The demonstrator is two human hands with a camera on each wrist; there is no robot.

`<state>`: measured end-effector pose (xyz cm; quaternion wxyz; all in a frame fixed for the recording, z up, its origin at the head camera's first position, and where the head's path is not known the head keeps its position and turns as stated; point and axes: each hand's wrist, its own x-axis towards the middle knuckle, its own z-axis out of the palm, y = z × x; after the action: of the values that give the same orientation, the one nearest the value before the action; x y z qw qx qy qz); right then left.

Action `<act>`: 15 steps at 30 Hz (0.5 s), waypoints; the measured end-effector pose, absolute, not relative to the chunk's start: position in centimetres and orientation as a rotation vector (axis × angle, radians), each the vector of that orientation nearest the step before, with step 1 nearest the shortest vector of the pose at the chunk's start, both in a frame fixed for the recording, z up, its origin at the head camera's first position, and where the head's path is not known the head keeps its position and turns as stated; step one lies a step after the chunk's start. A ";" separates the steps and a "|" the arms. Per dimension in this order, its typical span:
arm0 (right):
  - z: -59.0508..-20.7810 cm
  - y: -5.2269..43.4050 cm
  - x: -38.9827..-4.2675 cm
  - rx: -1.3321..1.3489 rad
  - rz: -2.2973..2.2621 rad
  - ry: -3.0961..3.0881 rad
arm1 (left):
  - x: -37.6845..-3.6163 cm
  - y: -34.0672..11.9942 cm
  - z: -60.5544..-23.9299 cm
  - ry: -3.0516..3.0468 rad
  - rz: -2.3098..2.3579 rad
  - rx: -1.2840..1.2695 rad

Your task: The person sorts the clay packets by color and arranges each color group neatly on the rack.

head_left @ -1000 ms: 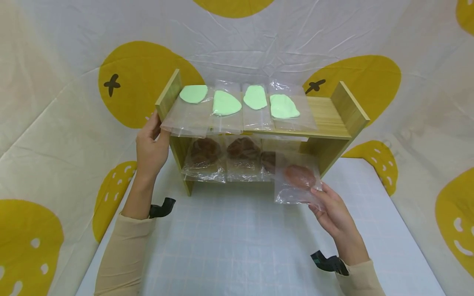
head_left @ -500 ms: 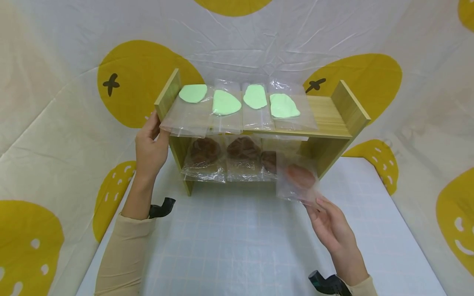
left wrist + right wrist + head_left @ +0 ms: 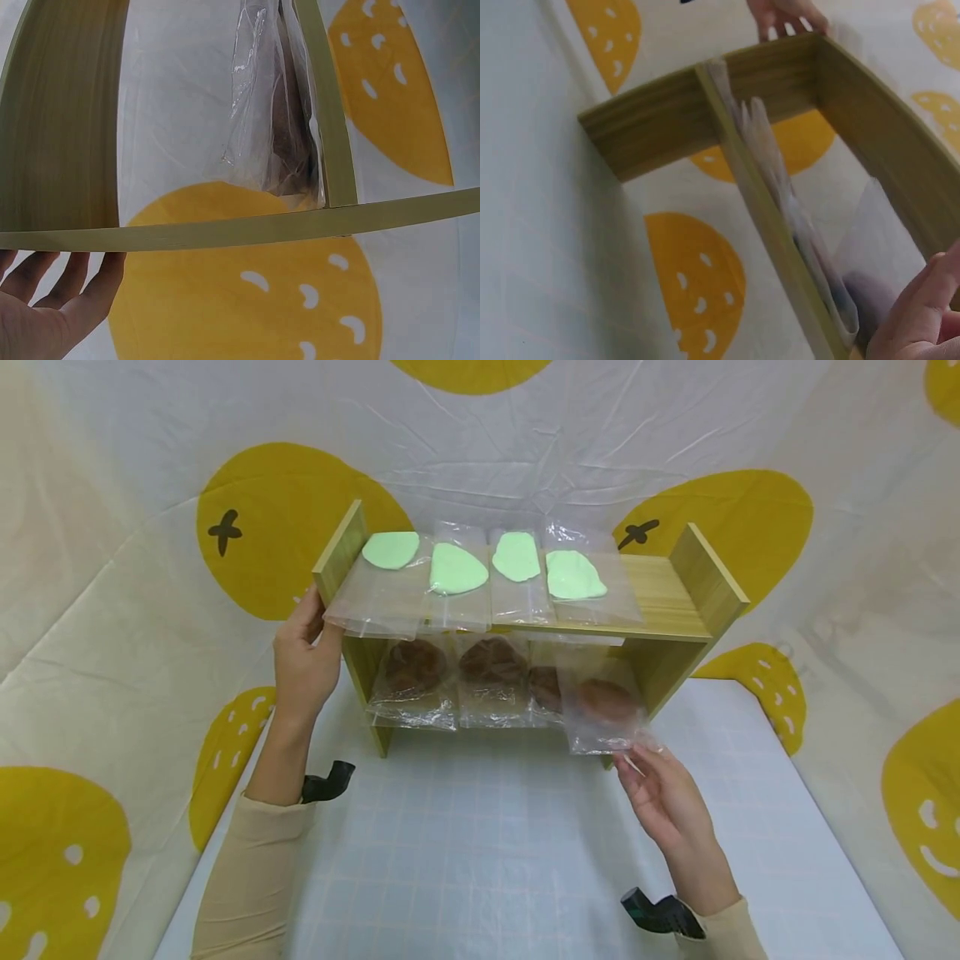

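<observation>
Part of the scene is obscured: the third of four brown pieces on the lower shelf is largely covered by the clear plastic bag with a brown round piece in front of it, and the right wrist view shows that bag only as a blurred dark patch beside a thumb. A person steadies a two-tier light wooden shelf rack standing on a pale grid-patterned table mat. The left hand grips the rack's left side panel, fingers curled round its front edge; the left wrist view shows the fingertips pressed up against the wood. The right hand pinches the lower edge of the clear bag with the brown piece between fingertips and thumb, holding it at the right end of the lower shelf opening, just beside the neighbouring bags; whether it rests on the shelf board cannot be told. The top shelf carries four clear plastic bags each holding a flat pale green piece, laid side by side from the left end, with bare wood at the right. The lower shelf holds three clear plastic bags of dark brown pieces. A white cloth with yellow face-like blobs drapes behind and around.
</observation>
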<state>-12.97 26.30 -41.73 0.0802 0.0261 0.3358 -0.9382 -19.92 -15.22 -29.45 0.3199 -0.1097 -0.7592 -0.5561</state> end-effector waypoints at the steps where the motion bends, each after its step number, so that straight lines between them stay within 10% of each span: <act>1: -41.7 26.4 -13.0 0.085 -2.787 1.024 | -19.9 -15.2 -29.5 -1.997 -1.463 -0.288; 15: -42.1 26.3 -13.4 0.045 -2.866 0.540 | -19.9 -15.2 -29.5 -1.994 -1.469 -0.285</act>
<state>-13.37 26.33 -42.10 0.1124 0.0155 0.1839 -0.9764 -19.87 -15.20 -29.50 0.3187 -0.1084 -0.7582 -0.5584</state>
